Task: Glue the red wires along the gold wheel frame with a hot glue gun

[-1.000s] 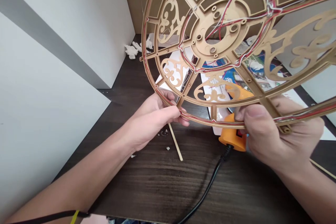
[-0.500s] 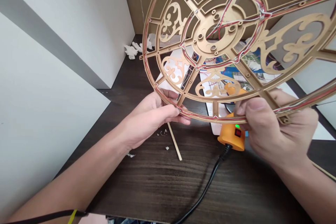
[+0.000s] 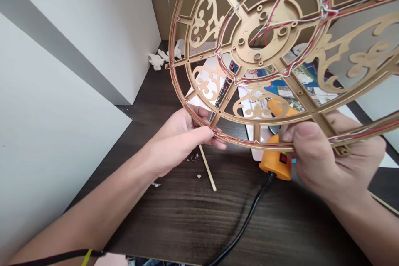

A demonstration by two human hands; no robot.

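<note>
A gold-coloured round ornamental frame [image 3: 223, 113] with spokes, scrollwork and an open hub is held up, tilted, above the dark table. Red and white wires [image 3: 262, 80] run in its channels and around the hub. My left hand [image 3: 183, 139] pinches the lower left rim, thumb on the near face and fingers behind. My right hand [image 3: 327, 153] grips the lower right rim, thumb in front, the other fingers partly hidden behind. Beyond the rim, near my right hand, an orange corded tool [image 3: 274, 166] with a red switch stands on the table, partly hidden by the frame.
A thin wooden stick [image 3: 208, 169] lies on the table [image 3: 187, 220] beside small white scraps. Crumpled white tissue [image 3: 156, 61] is at the back left. Papers [image 3: 254, 139] lie behind the frame. A black cord [image 3: 249, 216] runs to the front edge. White panels [image 3: 62, 70] stand at left.
The frame has tilted slightly, its hub shifting right and its right-hand rim dropping a little. My right hand has moved slightly right and down with it; my left hand has barely moved.
</note>
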